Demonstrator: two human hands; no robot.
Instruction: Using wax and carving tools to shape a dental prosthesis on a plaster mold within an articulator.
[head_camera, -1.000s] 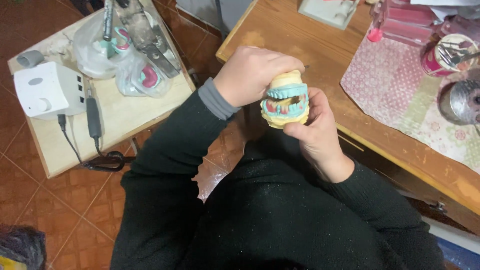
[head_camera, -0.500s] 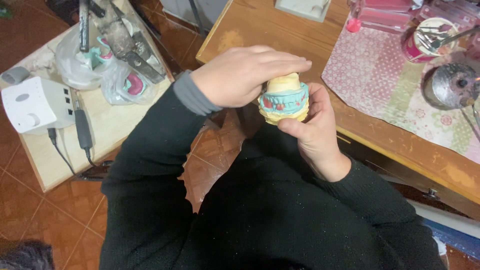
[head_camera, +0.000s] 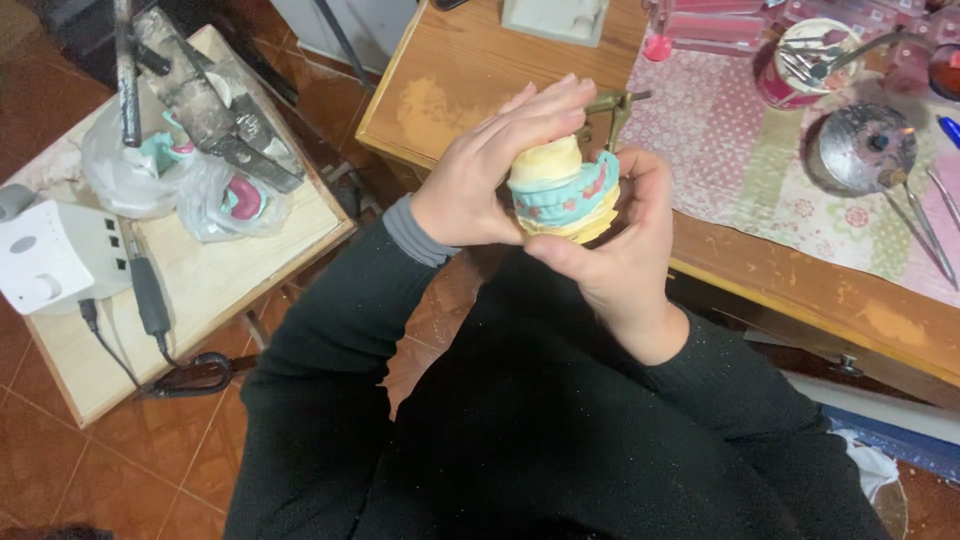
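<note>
Over the lap, just off the wooden table (head_camera: 470, 95), both hands are gripping a yellow dental cast (head_camera: 560, 190) with teal wax. The left hand (head_camera: 495, 170) is wrapping its top and the right hand (head_camera: 625, 260) is cupping it underneath. A brass hinge piece (head_camera: 610, 108) is sticking out behind, probably attached, hard to tell.

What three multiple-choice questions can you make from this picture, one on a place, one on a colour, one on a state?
1. Where is the white control box?
A. on the small side table
B. on the floral cloth
C. on the floor

2. What colour is the band around the yellow plaster dental model?
A. black
B. teal
C. purple

3. How is the model held?
A. lying on the desk
B. in one hand
C. between both hands

Answers: 1 A, it sits on the pale wooden side table. 2 B, teal wax circles it. 3 C, the left hand and the right hand clasp it above the lap.
</note>
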